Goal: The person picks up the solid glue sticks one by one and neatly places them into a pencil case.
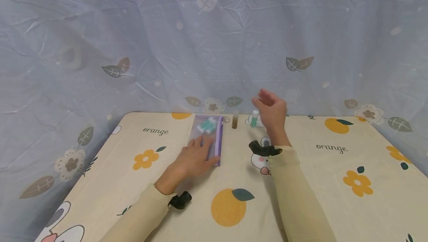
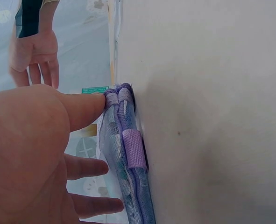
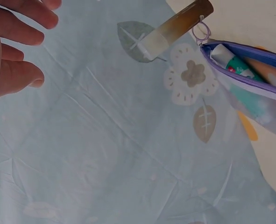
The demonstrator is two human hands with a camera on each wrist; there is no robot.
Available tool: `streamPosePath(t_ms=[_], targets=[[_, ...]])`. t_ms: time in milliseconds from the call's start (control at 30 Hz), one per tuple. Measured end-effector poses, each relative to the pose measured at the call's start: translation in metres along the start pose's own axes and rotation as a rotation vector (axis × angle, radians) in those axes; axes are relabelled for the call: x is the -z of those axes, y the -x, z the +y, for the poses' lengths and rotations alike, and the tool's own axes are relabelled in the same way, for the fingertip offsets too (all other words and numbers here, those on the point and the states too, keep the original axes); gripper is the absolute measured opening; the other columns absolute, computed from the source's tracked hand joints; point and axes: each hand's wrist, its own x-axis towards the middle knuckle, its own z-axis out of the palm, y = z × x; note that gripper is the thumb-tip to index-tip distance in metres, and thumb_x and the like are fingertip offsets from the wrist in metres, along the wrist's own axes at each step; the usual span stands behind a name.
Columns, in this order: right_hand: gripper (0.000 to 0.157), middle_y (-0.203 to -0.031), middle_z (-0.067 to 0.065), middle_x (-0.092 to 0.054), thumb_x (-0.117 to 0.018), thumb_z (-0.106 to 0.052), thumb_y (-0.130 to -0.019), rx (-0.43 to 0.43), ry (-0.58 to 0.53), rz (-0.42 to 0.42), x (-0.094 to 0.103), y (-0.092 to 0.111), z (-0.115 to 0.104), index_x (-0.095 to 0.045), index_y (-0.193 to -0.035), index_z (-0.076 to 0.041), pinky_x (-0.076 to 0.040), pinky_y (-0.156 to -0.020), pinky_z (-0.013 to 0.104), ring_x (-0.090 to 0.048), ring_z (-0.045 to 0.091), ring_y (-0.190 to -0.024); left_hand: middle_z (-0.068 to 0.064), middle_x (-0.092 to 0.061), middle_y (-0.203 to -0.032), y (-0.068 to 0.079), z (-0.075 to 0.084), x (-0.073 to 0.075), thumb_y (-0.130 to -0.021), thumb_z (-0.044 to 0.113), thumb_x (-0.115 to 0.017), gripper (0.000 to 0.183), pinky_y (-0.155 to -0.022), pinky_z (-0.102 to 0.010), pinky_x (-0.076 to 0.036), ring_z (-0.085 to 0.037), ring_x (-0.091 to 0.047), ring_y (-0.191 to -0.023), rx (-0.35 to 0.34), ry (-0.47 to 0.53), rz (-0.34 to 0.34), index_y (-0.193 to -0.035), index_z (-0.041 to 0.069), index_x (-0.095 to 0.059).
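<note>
A translucent zip pouch [image 1: 219, 138] with purple edging lies on the table, teal-and-white tubes [image 1: 208, 126] inside it. My left hand [image 1: 195, 157] rests on its near part, fingers extended, with the thumb at the purple zip edge [image 2: 137, 148]. In the right wrist view the pouch's zip mouth [image 3: 250, 53] gapes, and a white-capped tube [image 3: 238, 65] shows inside. My right hand [image 1: 273, 112] is raised, its fingers loosely bent and holding nothing. Just left of it stands a small teal tube with a white cap [image 1: 254, 119].
A brown tube with a clear top [image 1: 235, 120] stands between the pouch and the teal tube, beside the pouch's zip ring [image 1: 226, 119]. The tablecloth [image 1: 301, 182] has orange prints. A patterned grey curtain [image 1: 214, 41] hangs right behind the table's far edge.
</note>
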Motion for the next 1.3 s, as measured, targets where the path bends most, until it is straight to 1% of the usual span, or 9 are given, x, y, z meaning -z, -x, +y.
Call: streamPosePath(t_ms=[267, 367, 533, 933, 1167, 1300], targets=[[0.053, -0.153, 0.005, -0.064, -0.075, -0.023, -0.100, -0.034, 0.052, 0.008, 0.000, -0.002, 0.010, -0.061, -0.150, -0.016, -0.046, -0.120, 0.038, -0.059, 0.022, -0.142, -0.024, -0.030, -0.172, 0.000, -0.001, -0.001, -0.107, 0.047, -0.059, 0.074, -0.119, -0.072, -0.033, -0.048, -0.032, -0.156, -0.003, 0.003, 0.004, -0.166, 0.013, -0.033], [0.054, -0.153, 0.006, -0.063, -0.076, -0.022, -0.099, -0.048, 0.052, 0.006, 0.000, -0.002, 0.015, -0.060, -0.151, -0.015, -0.046, -0.120, 0.039, -0.059, 0.023, -0.143, -0.024, -0.031, -0.171, 0.000, -0.001, -0.002, -0.107, 0.047, -0.059, 0.074, -0.119, -0.072, -0.033, -0.048, -0.033, -0.155, -0.004, 0.002, 0.004, -0.166, 0.012, -0.033], [0.055, -0.153, 0.008, -0.063, -0.075, -0.021, -0.099, -0.049, 0.053, -0.007, 0.000, -0.003, 0.026, -0.060, -0.151, -0.012, -0.047, -0.119, 0.040, -0.060, 0.025, -0.142, -0.023, -0.031, -0.171, 0.000, 0.000, -0.002, -0.107, 0.047, -0.059, 0.074, -0.119, -0.072, -0.033, -0.048, -0.033, -0.155, -0.003, 0.008, 0.005, -0.166, 0.012, -0.033], [0.052, -0.148, 0.009, -0.066, -0.074, -0.021, -0.100, -0.073, 0.117, 0.005, -0.003, -0.004, 0.045, -0.062, -0.149, -0.011, -0.048, -0.117, 0.045, -0.062, 0.028, -0.139, -0.023, -0.032, -0.171, 0.001, 0.000, -0.003, -0.107, 0.045, -0.060, 0.073, -0.118, -0.072, -0.033, -0.048, -0.034, -0.154, -0.008, 0.008, 0.010, -0.166, 0.012, -0.033], [0.049, -0.145, 0.012, -0.068, -0.074, -0.019, -0.099, -0.106, 0.108, 0.003, -0.005, -0.004, 0.054, -0.064, -0.146, -0.009, -0.047, -0.118, 0.044, -0.063, 0.029, -0.137, -0.023, -0.033, -0.170, 0.001, 0.000, -0.003, -0.107, 0.045, -0.060, 0.073, -0.118, -0.072, -0.033, -0.048, -0.035, -0.154, -0.007, 0.005, 0.010, -0.166, 0.012, -0.033], [0.046, -0.140, 0.014, -0.071, -0.075, -0.018, -0.098, -0.119, 0.103, 0.009, -0.007, -0.003, 0.059, -0.067, -0.143, -0.009, -0.047, -0.117, 0.046, -0.064, 0.030, -0.134, -0.023, -0.032, -0.170, 0.001, 0.000, -0.003, -0.107, 0.046, -0.060, 0.073, -0.119, -0.072, -0.033, -0.048, -0.034, -0.154, -0.009, 0.008, 0.009, -0.166, 0.013, -0.033]])
